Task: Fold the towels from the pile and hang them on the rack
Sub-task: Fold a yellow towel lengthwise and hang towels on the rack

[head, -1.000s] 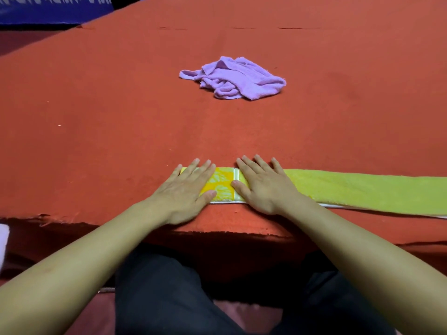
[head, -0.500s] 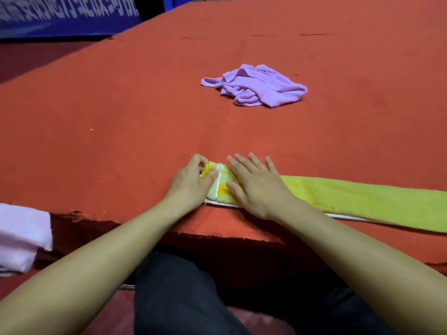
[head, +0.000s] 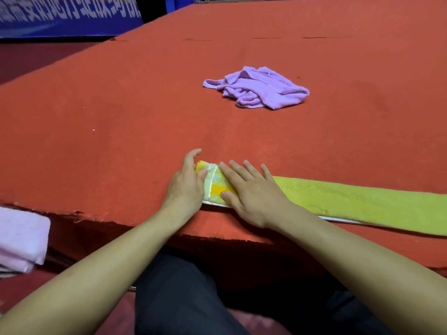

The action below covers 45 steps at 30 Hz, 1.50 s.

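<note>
A yellow towel (head: 358, 201), folded into a long narrow strip, lies along the near edge of the red table (head: 121, 122) and runs off to the right. Its left end shows an orange and white printed band. My left hand (head: 186, 184) holds that end, thumb on top and fingers curled over its far edge. Flat on the strip just to the right, my right hand (head: 251, 189) presses down with its fingers spread. A crumpled purple towel (head: 261, 89) sits further back at mid table. No rack is in view.
A pale pink folded towel (head: 21, 240) sits below the table's edge at the far left. A blue banner (head: 67, 15) stands beyond the table's far left corner. My dark-trousered legs are under the near edge.
My left hand went from lying flat on the towel's end to curling round it and lifting it slightly. The right hand stayed flat. The view shifted, bringing the pink towel in.
</note>
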Each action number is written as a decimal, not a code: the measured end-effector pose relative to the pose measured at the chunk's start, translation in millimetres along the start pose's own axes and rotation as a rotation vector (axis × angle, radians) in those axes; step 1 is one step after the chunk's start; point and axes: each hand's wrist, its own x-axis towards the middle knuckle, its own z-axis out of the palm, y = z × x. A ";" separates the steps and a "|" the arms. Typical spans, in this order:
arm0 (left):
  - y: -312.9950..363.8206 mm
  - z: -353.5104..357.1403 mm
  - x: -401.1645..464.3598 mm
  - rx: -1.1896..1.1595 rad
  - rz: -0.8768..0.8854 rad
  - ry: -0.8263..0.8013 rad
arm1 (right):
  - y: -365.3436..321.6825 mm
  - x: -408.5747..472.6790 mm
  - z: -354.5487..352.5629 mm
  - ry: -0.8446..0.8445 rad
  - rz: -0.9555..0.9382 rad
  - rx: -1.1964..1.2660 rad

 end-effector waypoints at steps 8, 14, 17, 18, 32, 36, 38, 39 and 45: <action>-7.0 -5.2 -3.0 0.545 0.136 0.078 | -1.1 2.0 6.7 -0.129 -0.002 -0.031; 12.6 18.4 2.3 0.524 0.476 -0.317 | 33.2 -18.4 -18.4 -0.052 0.072 -0.068; -5.1 27.5 4.9 0.657 0.402 -0.497 | 66.7 -42.1 -13.4 -0.117 0.134 -0.112; -7.3 28.2 5.7 0.668 0.403 -0.501 | 74.0 -47.7 -10.6 -0.121 0.137 -0.112; 108.3 98.1 -7.8 0.554 0.660 -0.581 | 152.4 -113.1 -48.4 -0.045 0.327 -0.125; 108.2 125.5 -6.8 0.627 0.696 -0.664 | 197.5 -148.0 -43.7 -0.094 0.435 -0.135; 106.3 127.3 -7.9 0.659 0.704 -0.678 | 207.2 -156.3 -38.6 -0.092 0.428 -0.121; 107.6 126.9 -7.6 0.666 0.699 -0.688 | 209.0 -157.1 -37.9 -0.089 0.420 -0.117; 147.6 136.5 -5.6 0.600 0.762 -0.672 | 219.5 -161.5 -54.8 -0.064 0.421 -0.052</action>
